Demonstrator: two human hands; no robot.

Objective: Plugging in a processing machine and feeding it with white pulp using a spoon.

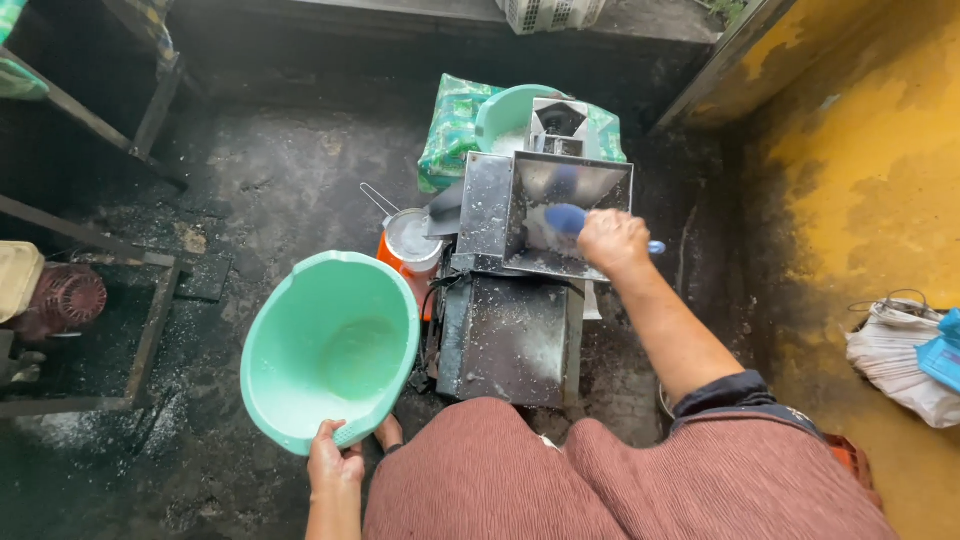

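The head camera looks down on 1 person in a rust-brown ribbed garment, seated before 1 grey sheet-metal machine point(515, 330) that stands on a dark, wet, white-flecked concrete floor point(270, 180). The left hand point(333, 462) is closed on the near rim of 1 large round mint-green plastic basin point(330, 345), thumb over the edge and fingers under it; the basin is tilted up toward the camera, just left of the machine, and a thin pale smear shows in its bottom. The right hand point(612, 240) is curled shut around 1 blue plastic handle point(568, 217), whose rounded end lies inside the machine's square metal hopper point(555, 210) while a short blue stub sticks out past the knuckles on the other side; the hopper walls are dusted with white residue. Behind the hopper sits 1 second mint-green basin point(510, 115), partly hidden by the machine's upper housing, and it rests against 1 green patterned plastic sack point(450, 130). Just left of the machine stands 1 orange bucket topped by 1 round metal lid or pan with a wire handle point(410, 240). At the far left edge, inside a rusty angle-iron frame, is 1 dark red electric motor point(62, 298). Against the yellow stained wall point(860, 180) on the right lies 1 white woven sack point(895, 355).
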